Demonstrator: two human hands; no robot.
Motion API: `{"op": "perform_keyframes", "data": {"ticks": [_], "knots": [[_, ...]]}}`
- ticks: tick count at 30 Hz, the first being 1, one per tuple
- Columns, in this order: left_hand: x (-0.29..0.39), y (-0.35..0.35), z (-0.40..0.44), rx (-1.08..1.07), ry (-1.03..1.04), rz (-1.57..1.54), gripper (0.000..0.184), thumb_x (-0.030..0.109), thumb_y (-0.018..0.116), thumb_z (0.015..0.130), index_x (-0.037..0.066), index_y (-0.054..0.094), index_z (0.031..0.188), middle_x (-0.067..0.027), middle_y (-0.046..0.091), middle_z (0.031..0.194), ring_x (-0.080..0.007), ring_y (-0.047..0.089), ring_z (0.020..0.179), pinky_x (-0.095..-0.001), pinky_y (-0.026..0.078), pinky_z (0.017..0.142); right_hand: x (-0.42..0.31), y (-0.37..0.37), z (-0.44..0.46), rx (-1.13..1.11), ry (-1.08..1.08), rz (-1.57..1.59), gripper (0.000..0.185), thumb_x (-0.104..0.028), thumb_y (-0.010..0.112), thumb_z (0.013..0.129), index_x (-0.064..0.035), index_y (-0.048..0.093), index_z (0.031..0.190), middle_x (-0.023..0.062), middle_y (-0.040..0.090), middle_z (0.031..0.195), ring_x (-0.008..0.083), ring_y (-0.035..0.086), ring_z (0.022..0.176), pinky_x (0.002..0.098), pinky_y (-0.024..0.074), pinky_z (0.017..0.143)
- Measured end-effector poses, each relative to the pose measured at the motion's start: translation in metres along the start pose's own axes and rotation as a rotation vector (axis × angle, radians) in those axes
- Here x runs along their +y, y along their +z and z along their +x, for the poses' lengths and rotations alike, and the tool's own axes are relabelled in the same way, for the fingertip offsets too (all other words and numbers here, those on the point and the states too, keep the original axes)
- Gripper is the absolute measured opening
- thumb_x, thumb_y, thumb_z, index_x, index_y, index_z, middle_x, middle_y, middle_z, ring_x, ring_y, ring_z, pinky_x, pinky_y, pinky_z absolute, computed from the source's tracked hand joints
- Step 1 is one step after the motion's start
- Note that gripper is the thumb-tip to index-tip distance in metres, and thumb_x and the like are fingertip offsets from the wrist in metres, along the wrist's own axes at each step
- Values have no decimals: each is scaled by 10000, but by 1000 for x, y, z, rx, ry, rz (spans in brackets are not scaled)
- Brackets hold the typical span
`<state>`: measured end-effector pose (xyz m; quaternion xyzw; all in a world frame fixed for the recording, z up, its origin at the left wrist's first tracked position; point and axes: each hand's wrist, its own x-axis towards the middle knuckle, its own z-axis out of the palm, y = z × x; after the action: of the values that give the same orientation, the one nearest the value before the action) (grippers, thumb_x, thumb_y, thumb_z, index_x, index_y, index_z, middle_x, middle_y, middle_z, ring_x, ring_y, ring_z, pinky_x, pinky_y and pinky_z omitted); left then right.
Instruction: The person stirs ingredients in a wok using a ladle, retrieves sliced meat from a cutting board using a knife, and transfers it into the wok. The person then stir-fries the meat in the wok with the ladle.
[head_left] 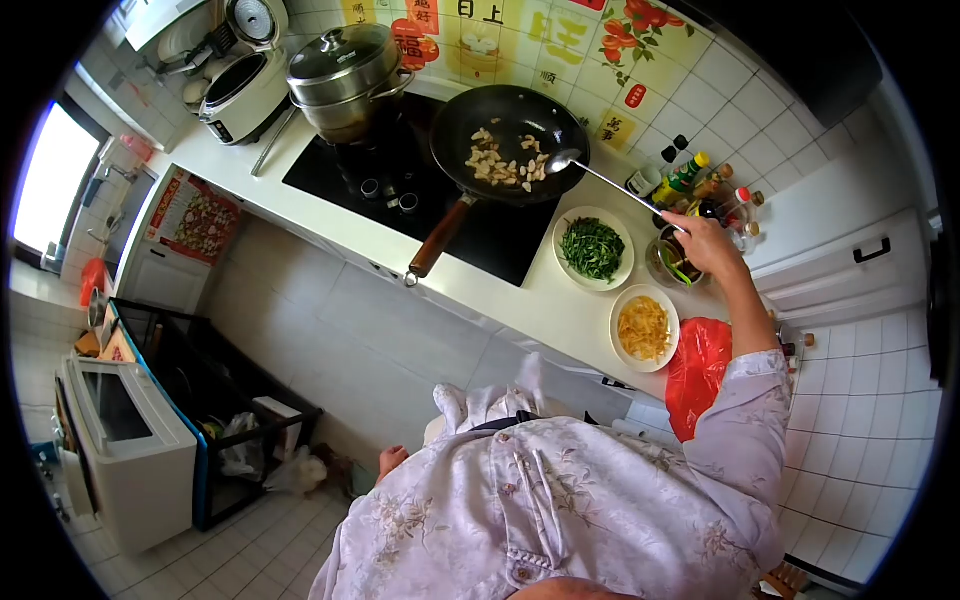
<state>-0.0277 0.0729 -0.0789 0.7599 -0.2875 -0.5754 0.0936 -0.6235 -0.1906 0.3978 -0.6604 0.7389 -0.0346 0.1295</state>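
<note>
My right hand (704, 245) is closed round the handle end of a long metal ladle (625, 190). The ladle's bowl rests inside the right side of a black wok (455, 140), beside pale sliced pieces of food (490, 165) that look like meat. Beneath my right hand is a bowl (655, 262) holding dark contents and something green. A plate of chopped greens (592, 248) lies left of that bowl, and a plate of yellow strips (645, 328) is nearer my body. My left hand (392, 460) hangs low at my side, its fingers mostly hidden.
The wok's wooden handle (440, 240) juts past the counter edge. A lidded steel steamer pot (345, 80) stands left on the black cooktop (330, 180), near an open rice cooker (245, 90). Sauce bottles (685, 178) line the right wall. A red plastic bag (700, 370) hangs over the counter edge.
</note>
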Motion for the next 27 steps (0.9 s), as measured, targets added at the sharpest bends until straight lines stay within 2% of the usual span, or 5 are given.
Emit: {"op": "perform_keyframes", "data": {"ticks": [8,12,17,23,27], "knots": [[96,7,-22,35,24,-250,314,174,533,778,7,537,1044,-52,597,761,-134,574,632,-252,429,506,6,85,59,96,-57,190,363,-163,509,787,-218,507,1146,212,569,900,354,554,821,369,437,736],[116,-3,-31,79,34,-283,291,174,536,792,22,526,1041,-36,584,731,-125,567,616,-244,408,475,-5,129,80,10,139,544,387,-166,486,821,-230,461,1202,111,563,671,230,514,500,334,427,492],[81,-14,-40,59,-18,-291,297,154,545,784,23,525,1050,-41,587,740,-130,565,604,-248,412,471,-39,116,36,-201,340,855,424,-127,424,853,-247,396,1258,-1,409,521,95,383,377,259,322,338],[-35,-11,25,79,126,-65,294,184,606,739,-29,604,941,-91,632,791,-122,575,709,-267,468,651,-40,94,23,-315,292,617,472,-111,399,855,-292,333,1286,17,436,529,90,407,382,256,360,336],[2,-23,19,94,153,67,305,181,600,740,-17,592,972,-81,629,784,-131,577,691,-285,474,632,-45,104,24,-194,199,481,502,-89,418,809,-272,359,1273,71,528,617,136,474,407,282,415,385]]}}
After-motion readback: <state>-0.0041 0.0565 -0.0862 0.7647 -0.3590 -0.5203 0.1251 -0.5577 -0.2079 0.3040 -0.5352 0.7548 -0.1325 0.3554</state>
